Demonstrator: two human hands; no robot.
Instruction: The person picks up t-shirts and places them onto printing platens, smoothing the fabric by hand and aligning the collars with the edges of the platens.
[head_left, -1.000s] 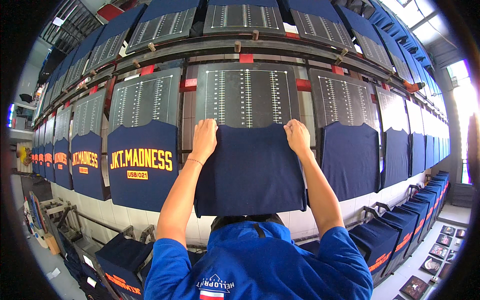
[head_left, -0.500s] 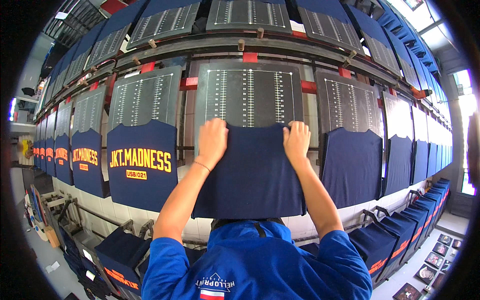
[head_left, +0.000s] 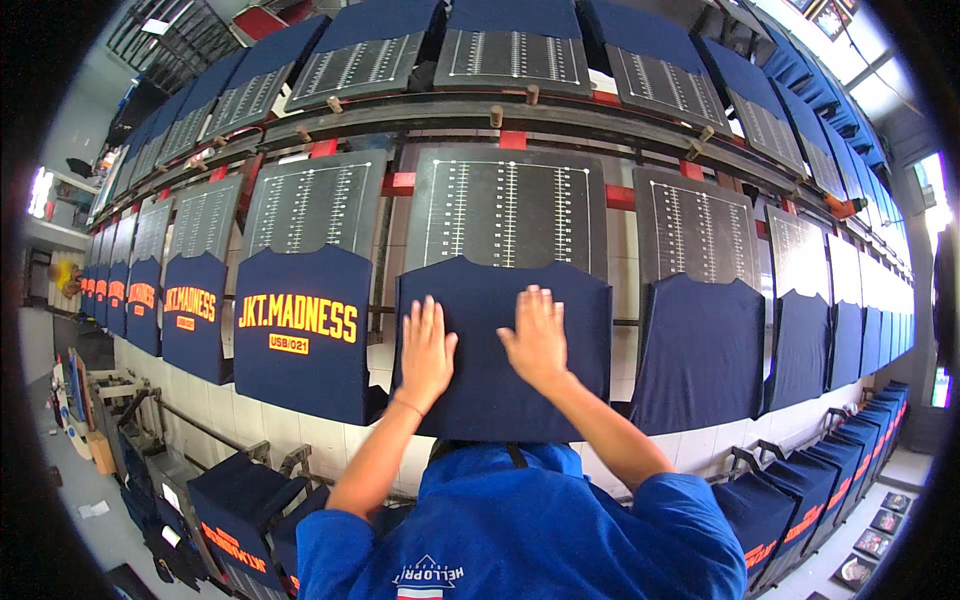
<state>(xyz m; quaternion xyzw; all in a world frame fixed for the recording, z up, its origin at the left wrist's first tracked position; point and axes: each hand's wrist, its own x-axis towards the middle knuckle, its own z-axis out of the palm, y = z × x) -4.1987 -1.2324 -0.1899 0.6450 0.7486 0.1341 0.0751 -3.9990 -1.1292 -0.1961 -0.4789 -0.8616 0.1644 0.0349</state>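
A plain navy T-shirt [head_left: 480, 395] is stretched over the near part of a dark grey board [head_left: 509, 210] with white ruled scales. Its curved neckline lies across the middle of the board. My left hand [head_left: 427, 352] rests flat on the cloth left of centre, fingers stretched out and pointing away from me. On the right half, my right hand [head_left: 538, 335] lies flat too, its thumb spread toward the middle. Neither hand grips anything.
To the left, a navy shirt [head_left: 297, 335] with yellow-orange print covers its board. A plain navy shirt [head_left: 697, 350] is on the board at right. Beyond the rail [head_left: 430, 112] runs another row of boards. Printed shirts [head_left: 750, 515] hang on a nearer row.
Both hands have let go of the shirt's upper corners by the neckline. They have come nearer to me and inward, and now lie flat on the cloth.
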